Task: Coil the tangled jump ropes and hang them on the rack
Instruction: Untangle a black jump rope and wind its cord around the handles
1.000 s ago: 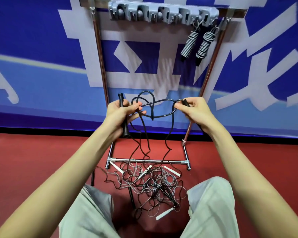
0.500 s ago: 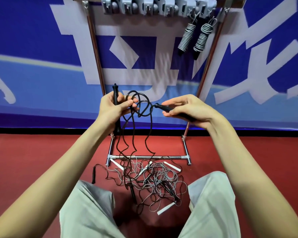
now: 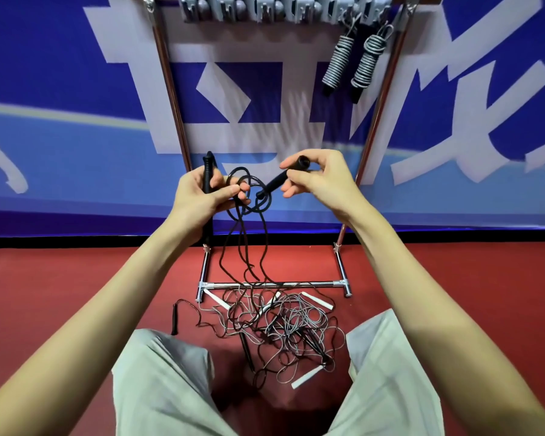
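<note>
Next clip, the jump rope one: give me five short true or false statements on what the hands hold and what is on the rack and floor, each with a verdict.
1. The left hand holds a black handle upright. True.
2. The right hand is empty. False: it pinches the second black handle, which slants down toward the rope loops.
3. Two coiled ropes hang at the right end of the rack. True.
4. Every rope is off the floor. False: a tangled pile of black and grey ropes lies by the rack's base.
5. The held rope is neatly coiled. False: it hangs in loose loops down to the pile.
</note>
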{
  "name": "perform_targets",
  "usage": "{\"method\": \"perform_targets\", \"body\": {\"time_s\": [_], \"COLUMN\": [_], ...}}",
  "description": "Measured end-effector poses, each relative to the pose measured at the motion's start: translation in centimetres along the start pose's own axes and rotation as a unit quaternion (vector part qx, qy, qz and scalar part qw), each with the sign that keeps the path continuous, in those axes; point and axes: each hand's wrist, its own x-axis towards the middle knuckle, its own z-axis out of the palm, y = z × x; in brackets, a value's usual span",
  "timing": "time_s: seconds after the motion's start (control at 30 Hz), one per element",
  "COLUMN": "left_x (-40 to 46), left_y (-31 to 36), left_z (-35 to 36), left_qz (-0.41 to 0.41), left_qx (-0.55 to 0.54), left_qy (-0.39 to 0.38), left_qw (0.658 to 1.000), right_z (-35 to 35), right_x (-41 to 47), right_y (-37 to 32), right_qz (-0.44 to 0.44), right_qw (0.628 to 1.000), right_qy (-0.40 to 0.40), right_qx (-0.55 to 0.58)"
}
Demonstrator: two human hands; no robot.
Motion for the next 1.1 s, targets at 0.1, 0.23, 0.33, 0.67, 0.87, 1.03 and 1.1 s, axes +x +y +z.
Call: {"method": "perform_targets", "body": {"time_s": [0.1,0.23,0.33,0.67,0.87,1.03,1.1], "left_x": [-0.1,0.3,0.7,3.8,4.7,4.8,4.8], "left_y": [-0.1,0.0,0.3,2.4,4.1,5.2,6.0], "left_z": [0.3,0.2,0.5,0.9,0.8,0.6,0.4], "left_qz": [0.0,0.007,0.006,0.006,0.026,0.04,0.045], "left_qx": [-0.008,-0.018,-0.019,-0.076,-0.103,-0.111,-0.116], "left_qy": [-0.009,-0.01,-0.006,0.034,0.043,0.056,0.059], "left_qw": [1.0,1.0,1.0,0.997,0.993,0.991,0.99], "right_z": [0.3,0.7,1.3,1.7,3.0,3.9,4.2], "right_x": [0.7,1.6,1.9,1.6,2.4,3.6,4.0], "right_y": [0.7,2.7,4.0,7.1,6.8,3.5,2.7], "right_qz": [-0.024,-0.055,-0.095,-0.052,0.005,-0.028,-0.029], "right_qw": [1.0,0.98,0.944,0.985,0.997,0.995,0.993], "right_qy": [0.012,0.017,-0.069,0.03,-0.036,-0.088,-0.113], "right_qx": [-0.013,-0.188,-0.308,-0.164,-0.069,0.04,0.02]}}
